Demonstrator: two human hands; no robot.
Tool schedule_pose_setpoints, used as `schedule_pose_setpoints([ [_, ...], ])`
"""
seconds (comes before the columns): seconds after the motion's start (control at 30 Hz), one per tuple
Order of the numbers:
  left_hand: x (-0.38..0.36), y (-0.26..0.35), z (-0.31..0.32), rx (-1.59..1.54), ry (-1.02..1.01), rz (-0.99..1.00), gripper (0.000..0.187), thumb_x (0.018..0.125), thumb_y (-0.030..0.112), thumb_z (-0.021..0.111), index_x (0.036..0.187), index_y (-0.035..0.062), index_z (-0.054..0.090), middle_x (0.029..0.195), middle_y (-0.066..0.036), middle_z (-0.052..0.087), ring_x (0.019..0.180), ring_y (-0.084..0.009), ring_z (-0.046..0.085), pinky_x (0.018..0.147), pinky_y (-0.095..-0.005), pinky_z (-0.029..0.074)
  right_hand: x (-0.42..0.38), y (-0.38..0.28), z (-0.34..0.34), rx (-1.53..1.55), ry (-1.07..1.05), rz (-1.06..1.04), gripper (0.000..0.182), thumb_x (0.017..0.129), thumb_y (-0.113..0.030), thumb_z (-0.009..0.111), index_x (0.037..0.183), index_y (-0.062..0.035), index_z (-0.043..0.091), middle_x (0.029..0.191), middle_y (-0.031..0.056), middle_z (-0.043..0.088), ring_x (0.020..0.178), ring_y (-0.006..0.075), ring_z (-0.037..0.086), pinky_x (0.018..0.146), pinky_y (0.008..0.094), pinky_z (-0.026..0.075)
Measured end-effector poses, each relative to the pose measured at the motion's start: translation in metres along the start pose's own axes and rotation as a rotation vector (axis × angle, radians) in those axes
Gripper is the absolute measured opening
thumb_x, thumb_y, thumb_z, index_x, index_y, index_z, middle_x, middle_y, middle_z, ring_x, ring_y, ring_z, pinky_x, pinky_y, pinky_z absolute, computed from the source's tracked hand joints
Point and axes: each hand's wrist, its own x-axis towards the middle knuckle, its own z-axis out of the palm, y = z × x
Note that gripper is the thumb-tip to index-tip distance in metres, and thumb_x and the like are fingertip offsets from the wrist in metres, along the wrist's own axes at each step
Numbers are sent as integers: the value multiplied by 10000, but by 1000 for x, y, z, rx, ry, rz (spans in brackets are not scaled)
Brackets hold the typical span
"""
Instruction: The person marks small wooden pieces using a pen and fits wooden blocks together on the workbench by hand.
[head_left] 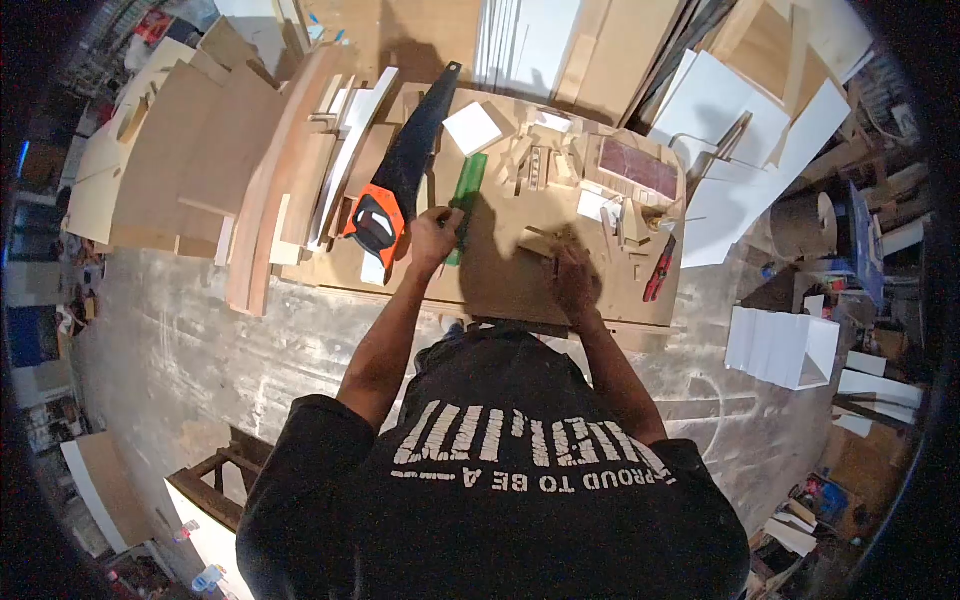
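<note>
My left hand is closed in a pinch on a small wood piece, over the edge of a green strip lying on the workbench. Just left of it lies a hand saw with an orange and black handle, its dark blade pointing away from me. My right hand has curled fingers low over the bench, partly in shadow; what they grip is hard to make out. A short wooden strip lies at its fingertips.
Small wood offcuts and a reddish-brown block sit at the bench's right side, with a red tool near that edge. Long boards lean along the left. White panels stand right; a white box rests on the floor.
</note>
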Motion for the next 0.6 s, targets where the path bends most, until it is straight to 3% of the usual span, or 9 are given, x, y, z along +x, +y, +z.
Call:
schedule_pose_setpoints([
  [0.13, -26, 21, -8, -769, -199, -155, 440, 913, 109, 690, 1330, 27, 574, 1027, -69, 679, 841, -144, 648, 748, -262, 531, -29, -5, -11, -23, -301, -14, 317, 848, -152, 655, 1138, -34, 606, 1003, 196, 669, 979, 417, 631, 897, 515, 490],
  [0.27, -45, 44, -7, -814, -387, -198, 462, 953, 49, 620, 1403, 44, 517, 1022, -58, 651, 855, -136, 627, 769, -270, 541, -33, -6, -1, -17, -314, 43, 406, 831, -130, 672, 1214, -23, 590, 959, 207, 665, 869, 422, 652, 818, 493, 529],
  [0.33, -49, 42, 3, -904, -396, -207, 427, 940, 41, 644, 1361, 63, 574, 1053, -71, 667, 882, -153, 653, 806, -285, 570, -22, -20, -17, 29, -220, 9, 464, 823, -119, 684, 1264, -22, 581, 947, 219, 662, 833, 415, 662, 779, 479, 546],
  [0.53, -70, 56, 19, -891, -450, -213, 409, 929, 70, 676, 1331, 62, 601, 1100, -72, 677, 938, -161, 663, 808, -283, 572, 19, -72, -58, 957, -189, 329, 416, 902, -149, 685, 1296, -39, 605, 1001, 110, 708, 848, 165, 668, 743, 317, 558],
  [0.6, -78, 64, 23, -862, -439, -233, 410, 923, 76, 688, 1325, 69, 609, 1106, -67, 680, 944, -161, 666, 807, -284, 573, 25, -89, -69, 1022, -207, 350, 421, 898, -160, 709, 1288, -32, 611, 1008, 81, 703, 856, 119, 644, 757, 292, 548],
])
